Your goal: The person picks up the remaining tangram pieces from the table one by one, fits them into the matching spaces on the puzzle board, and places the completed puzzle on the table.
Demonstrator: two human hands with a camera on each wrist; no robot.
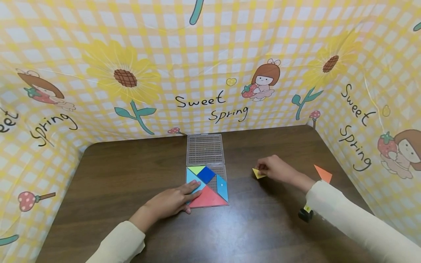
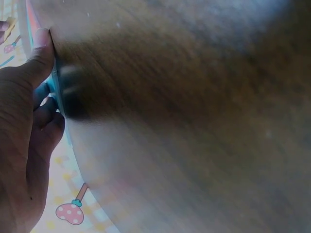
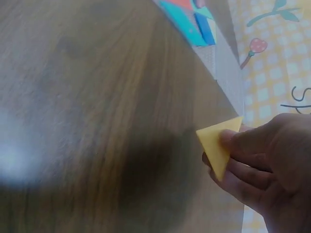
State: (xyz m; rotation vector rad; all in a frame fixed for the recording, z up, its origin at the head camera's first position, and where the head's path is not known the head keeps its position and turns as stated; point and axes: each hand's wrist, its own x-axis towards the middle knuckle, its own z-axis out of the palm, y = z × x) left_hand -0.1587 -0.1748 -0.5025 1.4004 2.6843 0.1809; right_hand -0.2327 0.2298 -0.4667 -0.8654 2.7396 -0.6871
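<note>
Jutting from right grip (image 1: 275, 168): 1 pinched yellow triangle (image 3: 214, 141).

Tiles (image 1: 206, 175) in tray (image 1: 219, 170), lid (image 1: 205, 149) behind

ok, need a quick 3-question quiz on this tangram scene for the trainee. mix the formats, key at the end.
1. True or false: the orange triangle lies on the table, outside the clear case.
2. Where is the yellow triangle?
A) Lying in the case
B) Under the left hand
C) Pinched in the right hand
3. How many tangram pieces lie in the case?

Key:
1. True.
2. C.
3. Five: lime triangle, dark-blue square, light-blue triangle, red triangle, light-blue parallelogram.
</note>
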